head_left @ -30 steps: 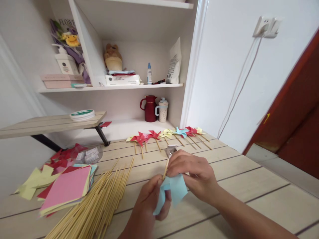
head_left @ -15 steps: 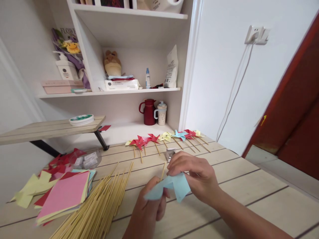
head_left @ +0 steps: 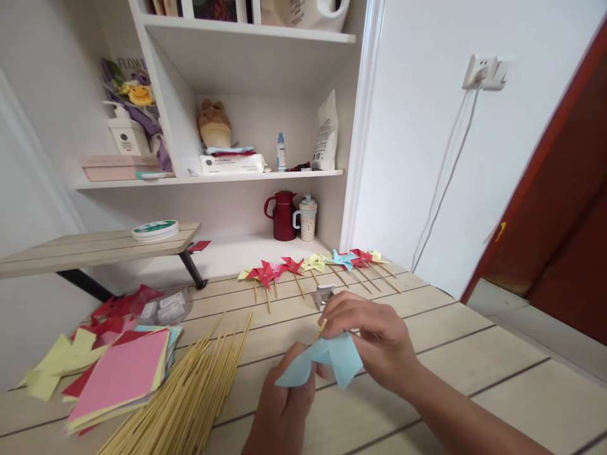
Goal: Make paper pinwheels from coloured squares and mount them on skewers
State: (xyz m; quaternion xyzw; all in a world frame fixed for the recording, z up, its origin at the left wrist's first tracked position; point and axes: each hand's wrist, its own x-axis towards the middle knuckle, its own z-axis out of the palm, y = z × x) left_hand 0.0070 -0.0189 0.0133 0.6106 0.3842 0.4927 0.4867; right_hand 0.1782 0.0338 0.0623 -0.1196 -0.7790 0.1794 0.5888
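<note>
My left hand (head_left: 284, 404) grips the lower part of a light blue folded paper pinwheel (head_left: 332, 360) and the wooden stick (head_left: 322, 326) behind it. Only the stick's tip shows above the paper. My right hand (head_left: 372, 338) pinches the top centre of the blue paper against that tip. Both hands hover just above the wooden table (head_left: 474, 341). A small shiny metal box (head_left: 325, 294) stands on the table just beyond my right hand.
A pile of bamboo sticks (head_left: 190, 392) lies at the lower left beside a stack of coloured paper squares (head_left: 121, 373). A row of finished pinwheels (head_left: 313, 265) lies at the table's far edge. Shelves hold a red jug (head_left: 282, 216) and a cup (head_left: 308, 218).
The stick has sunk behind the blue paper, so less of it shows. My right hand has pressed closer onto the paper's centre. The view has shifted slightly.
</note>
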